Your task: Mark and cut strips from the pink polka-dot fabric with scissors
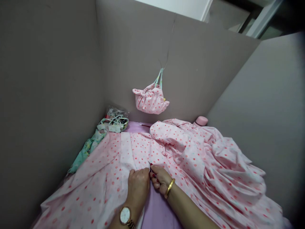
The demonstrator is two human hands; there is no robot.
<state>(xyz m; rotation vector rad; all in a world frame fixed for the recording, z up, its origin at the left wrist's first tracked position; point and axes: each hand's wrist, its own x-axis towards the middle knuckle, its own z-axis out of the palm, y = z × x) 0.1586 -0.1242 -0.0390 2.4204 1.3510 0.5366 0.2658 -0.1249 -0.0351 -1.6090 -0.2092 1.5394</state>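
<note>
A large pink cloth with red dots (pixel 186 152) is spread and bunched over a lilac table (pixel 157 206). My left hand (pixel 137 186), with a wristwatch, presses down on the cloth's edge, fingers curled together. My right hand (pixel 160 178), with a gold bangle, is closed around a thin metal tool (pixel 150 165) whose tip pokes out at the cloth's edge, right beside my left hand. I cannot make out which tool it is.
Grey cardboard walls (pixel 47 95) enclose the table on three sides. A small pink dotted pouch (pixel 150 100) hangs on a string from the back wall. Mint-green fabric (pixel 87 149) and a bag of strips (pixel 114 122) lie at the back left. A pink round object (pixel 201 121) sits at the back right.
</note>
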